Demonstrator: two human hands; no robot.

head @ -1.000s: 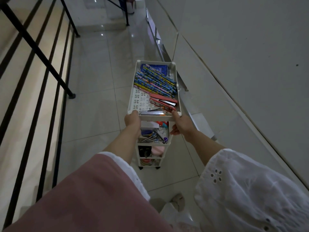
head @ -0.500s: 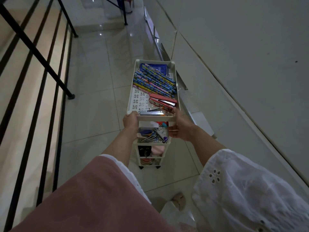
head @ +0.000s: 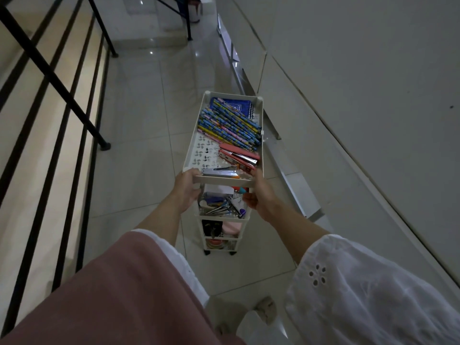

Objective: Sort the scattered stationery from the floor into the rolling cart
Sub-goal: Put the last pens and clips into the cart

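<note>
A white rolling cart (head: 191, 150) with several tiers stands on the tiled floor ahead of me. Its top tray holds a blue notebook (head: 237, 105), a row of patterned pencils (head: 229, 124), red staplers (head: 239, 155) and a silver stapler (head: 220, 172). Lower tiers hold mixed small stationery (head: 221, 205). My left hand (head: 186, 189) grips the near left corner of the top tray. My right hand (head: 260, 192) holds the near right corner, fingers curled under the rim.
A black metal railing (head: 54, 78) runs along the left. A pale wall (head: 348, 95) with a low ledge (head: 293, 185) slants along the right. Dark table legs (head: 185, 18) stand far ahead. My foot (head: 266, 307) shows below the cart.
The right hand slid a little inward and lower on the tray's near right corner. The cart and view shifted slightly; the left hand kept its grip.
</note>
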